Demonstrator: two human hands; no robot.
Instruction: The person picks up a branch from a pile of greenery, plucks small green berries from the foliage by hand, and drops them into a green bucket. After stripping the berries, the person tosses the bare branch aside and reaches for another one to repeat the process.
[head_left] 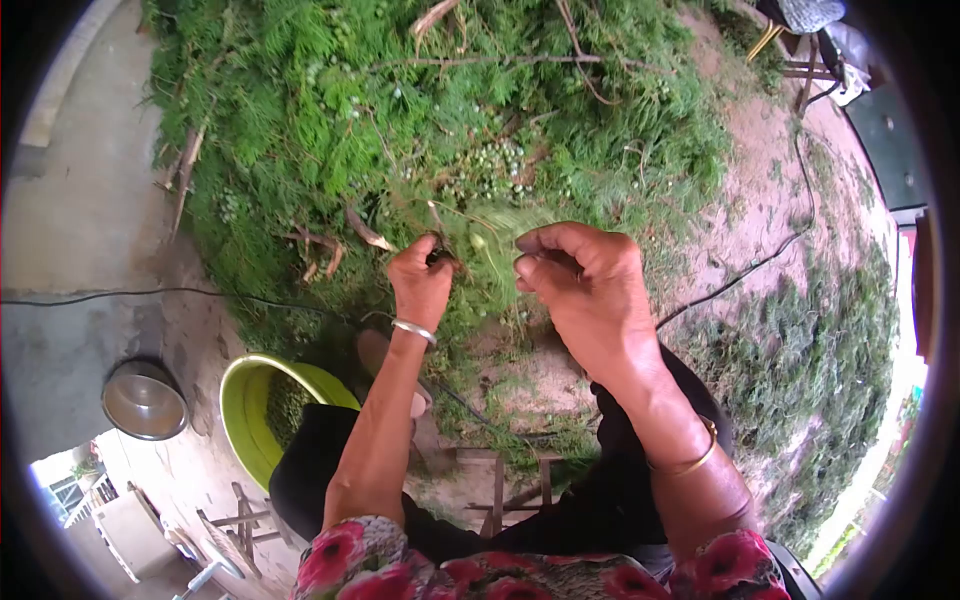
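Observation:
My left hand [424, 278], a silver bangle on its wrist, is closed around the stem end of a feathery evergreen sprig [505, 228]. The sprig is blurred by motion and spreads to the right. Beside its fronds is my right hand [590, 275], thumb and fingers bent toward each other in a loose pinch; anything between the fingertips is too small to make out. Beyond both hands lies a heap of green evergreen branches [320, 110], with pale small cones [500, 165] among the foliage.
A yellow-green tub [240, 390] with small greenish pieces stands by my left leg. Farther left is a metal bowl [145, 402]. A black cable [740, 275] crosses the ground. More cut greenery [800, 370] is spread at the right. A wooden stool [498, 490] sits between my legs.

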